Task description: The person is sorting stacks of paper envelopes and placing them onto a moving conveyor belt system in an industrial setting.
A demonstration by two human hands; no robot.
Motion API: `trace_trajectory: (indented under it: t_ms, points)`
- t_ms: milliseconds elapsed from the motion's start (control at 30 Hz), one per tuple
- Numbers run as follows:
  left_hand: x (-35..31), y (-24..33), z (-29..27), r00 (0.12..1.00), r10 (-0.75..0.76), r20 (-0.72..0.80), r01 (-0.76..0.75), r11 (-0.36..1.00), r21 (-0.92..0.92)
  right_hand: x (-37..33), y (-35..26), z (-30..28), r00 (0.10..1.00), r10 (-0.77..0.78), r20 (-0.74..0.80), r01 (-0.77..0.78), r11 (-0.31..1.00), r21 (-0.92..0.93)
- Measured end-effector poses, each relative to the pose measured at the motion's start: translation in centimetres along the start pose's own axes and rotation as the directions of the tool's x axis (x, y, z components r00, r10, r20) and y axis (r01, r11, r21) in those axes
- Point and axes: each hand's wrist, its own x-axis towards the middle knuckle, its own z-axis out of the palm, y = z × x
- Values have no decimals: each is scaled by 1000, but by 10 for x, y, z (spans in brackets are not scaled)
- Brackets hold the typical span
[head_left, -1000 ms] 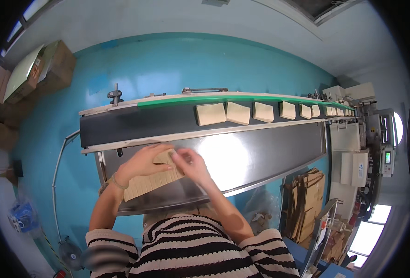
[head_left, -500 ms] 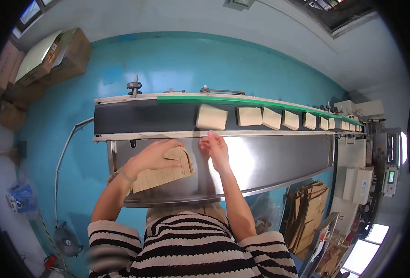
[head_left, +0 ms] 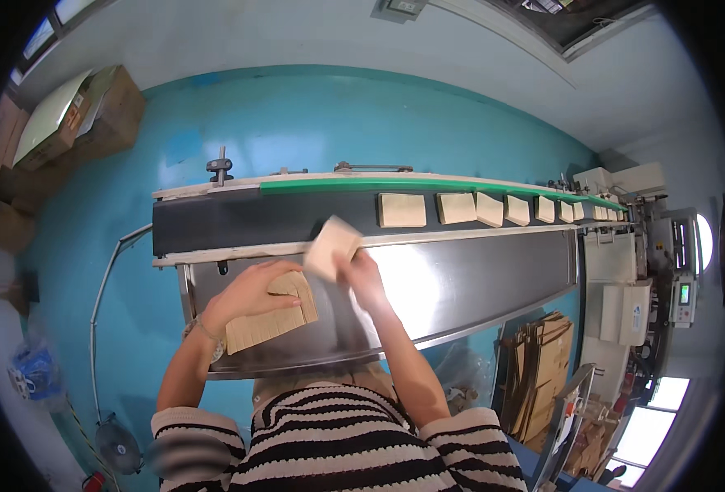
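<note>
My left hand (head_left: pixel 252 293) is wrapped over the far end of a row of flat tan paper packets (head_left: pixel 266 330), which stand pressed side by side on a steel tray table (head_left: pixel 477 275). The thumb lies along the end of that row nearest my right hand. Between the fingers of my right hand (head_left: pixel 365 283) is a single tan paper packet (head_left: pixel 331 248), tilted and blurred by motion. It is raised over the near rail of a black conveyor belt (head_left: pixel 239 219), with its upper corner over the belt.
More packets (head_left: pixel 402 211) lie spaced in a line along the belt toward the right. A green guide strip (head_left: pixel 330 187) runs along the belt's far side. Flattened cardboard (head_left: pixel 540 373) leans below the table on the right. Boxes (head_left: pixel 104 115) are piled at the far left.
My right hand was by the near rail with no packet in it; now it grips one. The packet put down on the belt has shifted right. The whole view has also shifted slightly.
</note>
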Motion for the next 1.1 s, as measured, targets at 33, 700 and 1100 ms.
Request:
trace_trajectory:
  t_ms: [33, 700, 1100]
  points:
    - [0, 2, -1, 1000, -6, 9, 6, 1000, 3, 15, -4, 0, 998, -13, -54, 22, 985, 173]
    - [-13, -15, -10, 1000, 1, -9, -1, 1000, 8, 3, 11, 34, 993, 111, -48, -107, 992, 73]
    - [-31, -35, -13, 999, 16, -34, -16, 1000, 2, -30, 24, 55, 972, 131, 194, -118, 990, -81]
